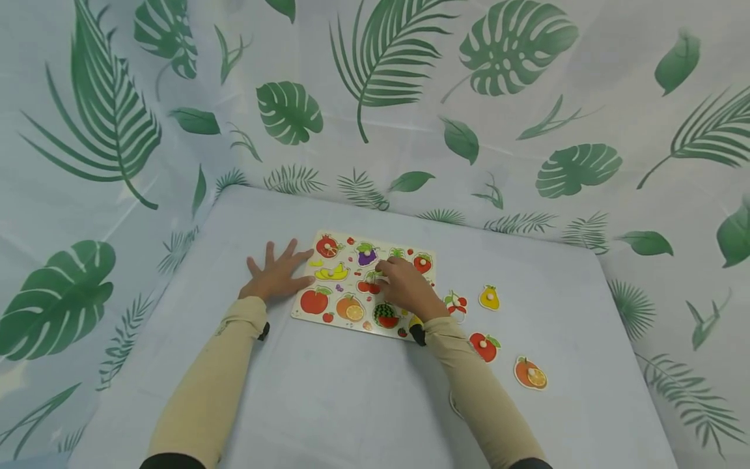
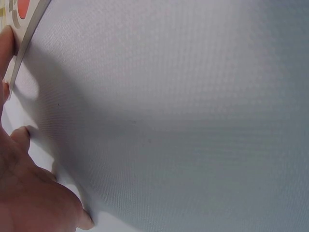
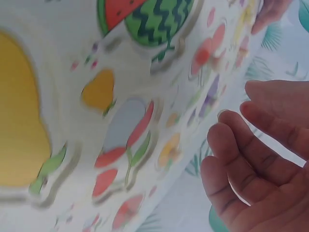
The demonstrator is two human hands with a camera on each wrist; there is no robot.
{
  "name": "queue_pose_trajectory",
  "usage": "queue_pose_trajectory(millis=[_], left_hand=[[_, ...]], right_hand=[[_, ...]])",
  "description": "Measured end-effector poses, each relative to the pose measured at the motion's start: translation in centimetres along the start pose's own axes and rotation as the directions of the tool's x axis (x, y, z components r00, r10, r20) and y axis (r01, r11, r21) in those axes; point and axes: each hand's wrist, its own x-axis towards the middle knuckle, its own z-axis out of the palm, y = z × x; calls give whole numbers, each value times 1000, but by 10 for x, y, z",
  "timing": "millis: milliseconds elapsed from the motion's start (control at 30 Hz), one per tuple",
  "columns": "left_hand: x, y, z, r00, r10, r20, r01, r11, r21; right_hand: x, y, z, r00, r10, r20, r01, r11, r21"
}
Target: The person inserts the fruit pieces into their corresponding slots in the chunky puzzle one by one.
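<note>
A fruit puzzle board (image 1: pixel 301 312) lies on the white-covered table. My left hand (image 1: pixel 280 273) is spread flat at its left side, two fingertips resting on the edge; in the left wrist view that hand (image 2: pixel 34 193) shows beside the board's rim. Over the middle of the board is my right hand (image 1: pixel 407 286), near the cherry piece (image 1: pixel 369 284). In the right wrist view the right hand (image 3: pixel 260 159) has loosely bent fingers with nothing visible between them. The watermelon piece (image 1: pixel 385 316), grape piece (image 1: pixel 366 254) and banana piece (image 1: pixel 331 272) sit in the board.
Right of the board lie a pear piece (image 1: pixel 489 298), a red fruit piece (image 1: pixel 456 305), an apple piece (image 1: pixel 484 346) and an orange piece (image 1: pixel 530 373). Another piece is mostly hidden beneath the right sleeve (image 1: pixel 477 384). A leaf-printed curtain (image 1: pixel 410 150) rises behind the table.
</note>
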Motion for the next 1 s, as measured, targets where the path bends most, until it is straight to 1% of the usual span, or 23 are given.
queue_pose_trajectory(millis=[100, 267, 333, 500, 667, 1000], left_hand=[[-1, 1, 0, 1000, 3, 4, -3, 1000, 2], [-2, 4, 1, 1000, 2, 15, -2, 1000, 2], [-2, 4, 0, 1000, 0, 18, 0, 1000, 1], [-2, 3, -2, 1000, -1, 15, 1, 1000, 2], [-1, 1, 0, 1000, -5, 15, 5, 1000, 10], [1, -1, 2, 1000, 2, 12, -2, 1000, 0]], right_hand=[[-8, 6, -5, 1000, 11, -20, -11, 1000, 9], [-21, 16, -12, 996, 86, 1, -86, 996, 19], [-26, 20, -15, 994, 105, -2, -105, 994, 21], [-37, 28, -21, 993, 119, -28, -118, 993, 10], [-48, 35, -25, 986, 165, -39, -164, 986, 20], [-67, 54, -29, 973, 216, -80, -215, 976, 23]])
